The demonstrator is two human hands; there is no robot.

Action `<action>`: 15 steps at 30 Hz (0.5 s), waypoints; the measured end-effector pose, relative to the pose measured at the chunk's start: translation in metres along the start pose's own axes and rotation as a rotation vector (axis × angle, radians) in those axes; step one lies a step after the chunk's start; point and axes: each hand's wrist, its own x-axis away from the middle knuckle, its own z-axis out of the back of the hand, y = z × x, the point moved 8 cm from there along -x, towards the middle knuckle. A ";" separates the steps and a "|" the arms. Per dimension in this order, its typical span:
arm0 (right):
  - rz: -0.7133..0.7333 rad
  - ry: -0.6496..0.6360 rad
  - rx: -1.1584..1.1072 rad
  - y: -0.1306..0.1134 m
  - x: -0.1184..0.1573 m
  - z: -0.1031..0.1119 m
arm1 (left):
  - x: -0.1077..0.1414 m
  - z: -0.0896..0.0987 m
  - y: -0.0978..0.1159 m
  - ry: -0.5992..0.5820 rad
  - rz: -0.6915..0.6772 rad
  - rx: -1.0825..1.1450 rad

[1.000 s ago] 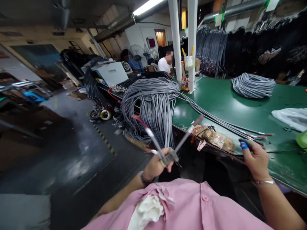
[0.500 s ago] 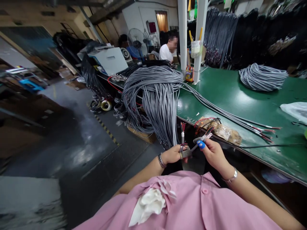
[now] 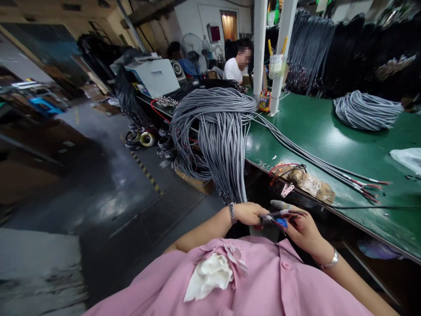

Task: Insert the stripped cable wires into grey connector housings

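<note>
Below the bench edge, my left hand (image 3: pixel 250 214) is closed around grey cable (image 3: pixel 264 216), just behind its stripped ends. My right hand (image 3: pixel 303 229) pinches the thin coloured wires (image 3: pixel 294 213) fanning out from that cable; a blue cover and a greyish cover sit on two of its fingers. White sleeves show where the wires leave the grey jacket. Left of my hands, a large bundle of grey cables (image 3: pixel 223 145) drapes over the bench edge. A small pink clip (image 3: pixel 287 189) hangs at the bench edge just above my right hand.
On the green bench (image 3: pixel 315 118) lie a coiled grey cable (image 3: pixel 366 112), loose cables with stripped ends (image 3: pixel 362 182), a taped block (image 3: pixel 307 181) and a plastic bag (image 3: pixel 406 159). A white post (image 3: pixel 278 83) stands behind. One person (image 3: pixel 234 68) sits farther back.
My hands have come together; the wire ends, upright before, now lie sideways across my right fingers. My right hand has let go of the pink clip, which now hangs by the bench edge.
</note>
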 end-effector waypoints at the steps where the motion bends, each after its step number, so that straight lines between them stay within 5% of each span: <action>1: -0.001 -0.006 -0.004 0.000 0.001 0.000 | -0.001 0.000 0.002 -0.008 0.001 -0.025; 6: 0.021 -0.061 -0.024 -0.005 0.000 -0.001 | -0.002 0.001 0.006 -0.030 -0.054 -0.063; 11: -0.004 -0.087 0.005 0.004 0.000 -0.012 | 0.009 0.013 0.021 0.063 -0.279 0.367; 15: -0.078 -0.011 0.017 0.020 0.003 -0.022 | 0.008 0.014 0.018 0.112 -0.245 0.417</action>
